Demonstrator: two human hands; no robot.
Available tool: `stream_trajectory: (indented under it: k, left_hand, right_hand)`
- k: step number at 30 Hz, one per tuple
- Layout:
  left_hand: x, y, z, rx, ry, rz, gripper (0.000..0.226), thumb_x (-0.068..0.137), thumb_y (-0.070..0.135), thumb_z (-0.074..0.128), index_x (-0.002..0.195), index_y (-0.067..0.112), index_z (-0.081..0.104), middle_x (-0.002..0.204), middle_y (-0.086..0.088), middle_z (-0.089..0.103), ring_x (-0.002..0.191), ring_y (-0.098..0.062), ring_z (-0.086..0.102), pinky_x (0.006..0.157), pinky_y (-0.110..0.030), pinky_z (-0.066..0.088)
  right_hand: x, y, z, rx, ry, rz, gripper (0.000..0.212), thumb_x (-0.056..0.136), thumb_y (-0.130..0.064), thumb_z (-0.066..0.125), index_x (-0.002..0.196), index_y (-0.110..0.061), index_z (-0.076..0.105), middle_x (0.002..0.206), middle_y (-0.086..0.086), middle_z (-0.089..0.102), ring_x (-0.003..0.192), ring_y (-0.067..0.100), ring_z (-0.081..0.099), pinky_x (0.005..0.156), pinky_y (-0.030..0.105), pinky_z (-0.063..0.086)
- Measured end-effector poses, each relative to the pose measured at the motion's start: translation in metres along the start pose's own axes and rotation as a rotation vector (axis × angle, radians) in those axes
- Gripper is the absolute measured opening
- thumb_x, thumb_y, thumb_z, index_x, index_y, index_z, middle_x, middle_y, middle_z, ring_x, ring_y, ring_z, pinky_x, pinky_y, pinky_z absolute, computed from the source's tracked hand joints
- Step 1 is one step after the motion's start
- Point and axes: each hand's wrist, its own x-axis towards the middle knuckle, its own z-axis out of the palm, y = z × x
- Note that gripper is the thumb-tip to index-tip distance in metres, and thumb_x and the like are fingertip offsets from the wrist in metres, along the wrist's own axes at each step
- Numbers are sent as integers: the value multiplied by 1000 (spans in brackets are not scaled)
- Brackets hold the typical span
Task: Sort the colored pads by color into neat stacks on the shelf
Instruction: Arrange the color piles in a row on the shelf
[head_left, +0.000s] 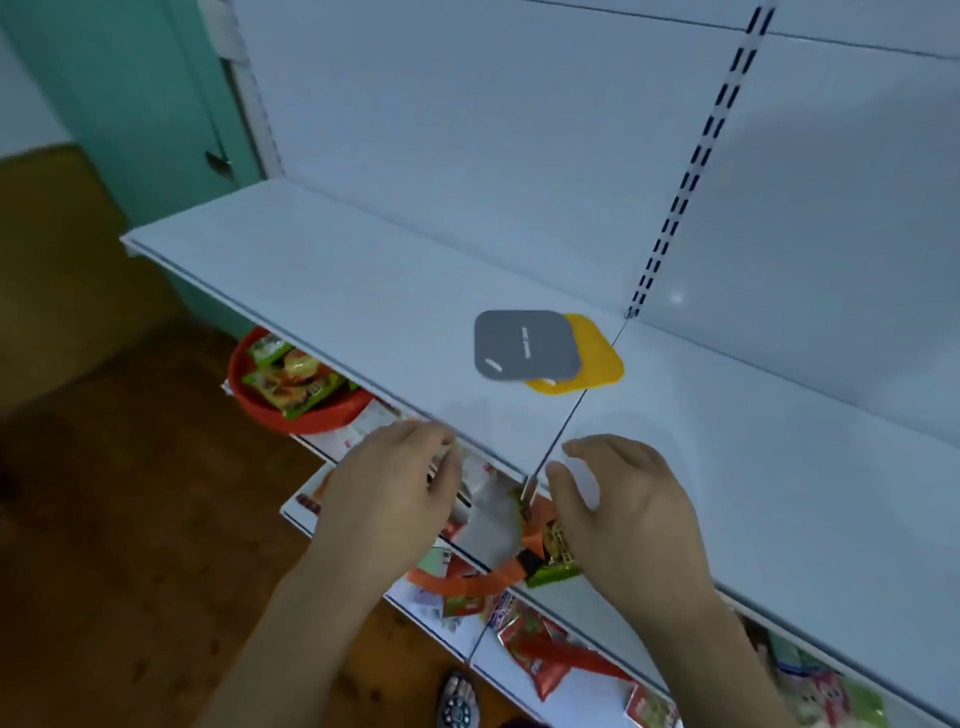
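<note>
Both hands, left hand (395, 483) and right hand (623, 514), are held empty and loosely spread at the white metal shelf (322, 270) edge, presumably for reaching; grey square pad (524, 345) is overlapped on yellow square pad (597, 369), unsorted.

A single head-worn, wide-angle view looks forward and steeply down at a white shelf (322, 291), close enough that both forearms enter from the bottom edge; the shelf runs diagonally from upper left to lower right, its back panel (467, 130) filling the top; lower shelving and brown floor (114, 519) show beneath; straight lines bow near the edges.
</note>
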Motion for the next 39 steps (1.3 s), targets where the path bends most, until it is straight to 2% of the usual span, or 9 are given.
stream_trajectory:
  k: [10,14,18,21,24,28,33,35,39]
  left_hand:
    - [125,-30,10,-57,-118,140,37,104,39,54,134,19,66,130,2,70,119,-22,63,98,-37,51]
    - [172,-41,37,-64,-151,240,32,97,33,66,122,13,69,120,-6,71,109,-33,63,89,-42,54]
    - [212,-43,50,17,-223,301,52,89,47,72,127,12,66,122,-9,64,110,-39,57,90,-48,53]
    - [232,-42,55,59,-307,329,60,83,63,70,121,16,65,118,-7,57,109,-37,52,90,-46,51]
    - [246,-38,56,-37,-419,321,51,82,63,71,109,22,61,115,-1,51,112,-29,49,88,-36,46]
    - [250,-34,56,-132,-467,338,35,85,49,73,94,21,55,104,0,53,101,-28,54,80,-38,46]
    - [239,-37,48,-297,-400,285,26,92,28,67,88,20,42,75,3,56,70,-23,54,58,-37,38]
    - [238,-42,46,-338,-374,262,26,94,26,66,87,20,41,69,2,55,68,-24,55,57,-37,38]
    - [233,-44,43,-379,-299,259,23,97,25,64,89,18,44,68,2,57,67,-27,57,61,-41,45]
  right_hand:
    - [78,7,48,-141,62,234,39,93,-48,52,101,-18,74,108,4,72,104,35,61,79,47,57]
    - [87,11,57,-243,23,397,42,91,-49,52,106,-16,74,125,12,67,116,39,58,89,50,56]
    - [90,5,64,-287,45,536,36,93,-40,65,117,-14,70,136,14,62,125,40,54,97,50,53]
    - [90,-1,74,-319,95,597,45,95,-42,53,125,-11,65,139,15,60,130,40,52,106,50,49]
    - [88,-7,80,-331,140,605,44,99,-38,45,132,-12,60,144,13,59,137,39,48,115,51,42]
    - [93,-8,82,-304,199,640,44,98,-27,51,138,-11,59,139,10,63,132,34,51,115,46,42]
    - [118,-5,65,-79,144,855,63,89,-22,66,150,-20,51,138,4,57,132,29,47,111,42,41]
    - [126,-3,61,-11,124,907,59,88,-24,66,146,-26,55,126,-1,57,127,26,51,107,38,43]
    - [130,4,65,-18,129,886,32,86,-29,69,117,-35,72,110,-3,58,114,26,56,97,38,48]
